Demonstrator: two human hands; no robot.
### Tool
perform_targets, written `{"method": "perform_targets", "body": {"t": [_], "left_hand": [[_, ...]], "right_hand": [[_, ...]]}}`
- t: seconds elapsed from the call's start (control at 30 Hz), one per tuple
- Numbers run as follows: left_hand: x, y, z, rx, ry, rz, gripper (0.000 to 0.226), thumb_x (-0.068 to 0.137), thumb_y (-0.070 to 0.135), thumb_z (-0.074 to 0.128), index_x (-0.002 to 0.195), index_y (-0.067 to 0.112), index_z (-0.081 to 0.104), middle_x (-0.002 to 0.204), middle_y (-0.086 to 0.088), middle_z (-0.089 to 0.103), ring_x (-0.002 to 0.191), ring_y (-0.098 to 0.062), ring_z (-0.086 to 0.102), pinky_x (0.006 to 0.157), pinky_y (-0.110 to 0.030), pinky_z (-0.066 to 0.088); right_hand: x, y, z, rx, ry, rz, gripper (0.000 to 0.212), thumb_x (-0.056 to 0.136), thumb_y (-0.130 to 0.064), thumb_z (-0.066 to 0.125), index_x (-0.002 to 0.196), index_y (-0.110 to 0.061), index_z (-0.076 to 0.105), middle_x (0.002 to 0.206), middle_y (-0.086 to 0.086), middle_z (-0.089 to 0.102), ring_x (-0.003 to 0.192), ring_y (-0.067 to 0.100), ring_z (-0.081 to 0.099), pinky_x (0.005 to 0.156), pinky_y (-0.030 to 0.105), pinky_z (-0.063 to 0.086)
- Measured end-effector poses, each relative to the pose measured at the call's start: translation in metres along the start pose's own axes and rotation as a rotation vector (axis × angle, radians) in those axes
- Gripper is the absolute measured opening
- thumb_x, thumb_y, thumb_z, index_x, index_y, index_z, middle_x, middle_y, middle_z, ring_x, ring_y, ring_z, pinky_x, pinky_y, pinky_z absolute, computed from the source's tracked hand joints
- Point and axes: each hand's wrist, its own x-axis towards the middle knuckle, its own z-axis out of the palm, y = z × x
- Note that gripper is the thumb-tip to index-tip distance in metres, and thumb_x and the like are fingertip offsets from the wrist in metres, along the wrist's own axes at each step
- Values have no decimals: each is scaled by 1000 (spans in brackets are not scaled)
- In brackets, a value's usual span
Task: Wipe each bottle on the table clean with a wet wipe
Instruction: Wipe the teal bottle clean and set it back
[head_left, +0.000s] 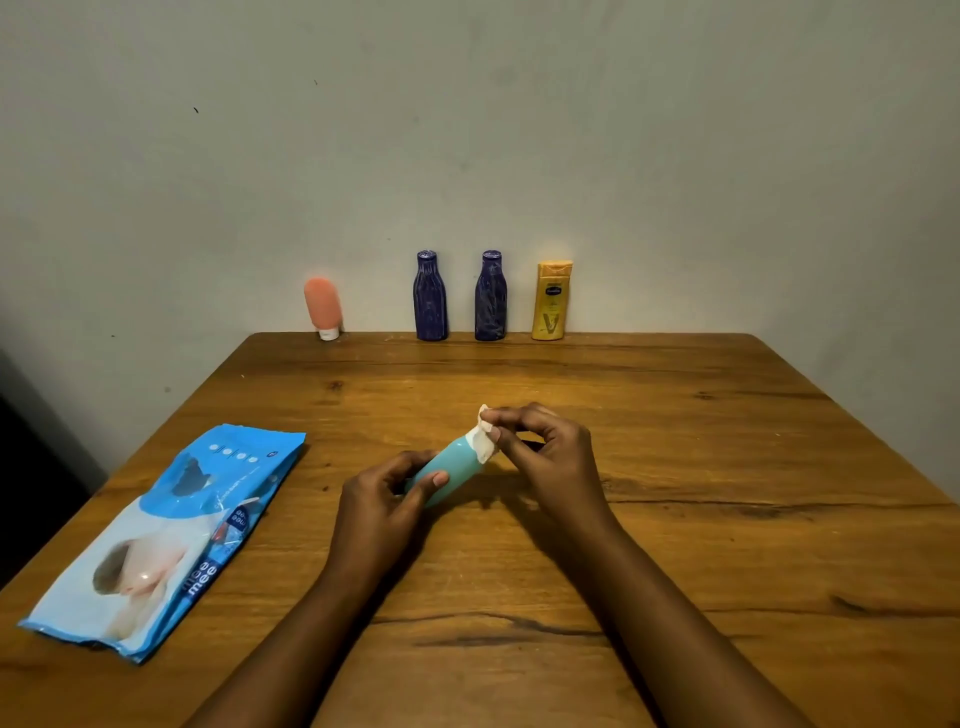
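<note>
Though tilted, "mee mee" legible on the blue wipes pack (171, 535).

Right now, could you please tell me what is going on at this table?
A person is wiping a teal bottle at the wooden table: the left hand grips its lower end and the right hand pinches a wet wipe against its top. A pink tube, a dark blue bottle, a second dark blue bottle and a yellow bottle stand along the far edge by the wall. A blue wipes pack lies on the left.
</note>
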Motion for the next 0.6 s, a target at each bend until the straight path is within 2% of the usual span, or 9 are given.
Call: {"method": "perform_targets", "body": {"t": [0.13, 0.2, 0.23, 0.33, 0.4, 0.5, 0.6], "left_hand": [[0, -2, 2, 11, 21, -3, 27, 84, 26, 75, 111, 25, 74, 105, 12, 73, 100, -6, 68, 85, -43, 60], [0, -3, 3, 9, 48, -14, 26, 84, 25, 75, 111, 24, 74, 104, 12, 73, 99, -5, 68, 84, -44, 60], [0, -3, 2, 2, 58, -18, 26, 85, 25, 75, 110, 25, 74, 103, 13, 73, 98, -5, 68, 84, -44, 60], [2, -2, 0, -29, 66, -48, 25, 85, 23, 75, 110, 25, 75, 100, 13, 74, 95, -4, 69, 83, -46, 60], [2, -2, -2, -23, 69, -45, 26, 84, 23, 76, 110, 23, 76, 101, 10, 75, 96, -7, 70, 83, -46, 60], [1, -1, -4, 8, 65, -18, 30, 82, 25, 77, 111, 18, 76, 102, 5, 76, 96, -10, 71, 83, -47, 60], [1, 2, -6, -18, 43, -29, 31, 81, 23, 77, 112, 20, 75, 106, 6, 75, 99, -9, 70, 85, -45, 60]], "right_hand": [[0, 12, -1, 45, 36, 220, 15, 85, -12, 66, 91, -24, 74, 95, -12, 69, 93, 10, 64, 79, 44, 56], [-4, 10, -5, 53, 28, 235, 13, 83, -11, 68, 89, -22, 74, 92, -11, 69, 89, 13, 66, 71, 46, 58], [-6, 7, -6, 63, 19, 217, 12, 82, -10, 69, 88, -20, 74, 90, -10, 69, 86, 11, 66, 69, 43, 59], [-7, -4, -2, -61, -3, 31, 12, 82, -10, 69, 89, -19, 73, 88, -10, 68, 85, 0, 62, 67, 16, 52], [-2, -4, 4, -84, 12, -6, 15, 84, -10, 67, 92, -22, 71, 91, -11, 67, 87, -1, 61, 70, 15, 50], [0, 8, 6, -31, 35, 137, 15, 87, -12, 63, 90, -24, 72, 91, -11, 69, 89, 4, 63, 79, 32, 56], [0, 17, -2, 85, 54, 338, 15, 86, -11, 64, 87, -23, 72, 89, -5, 69, 86, 16, 68, 72, 45, 58]]}}
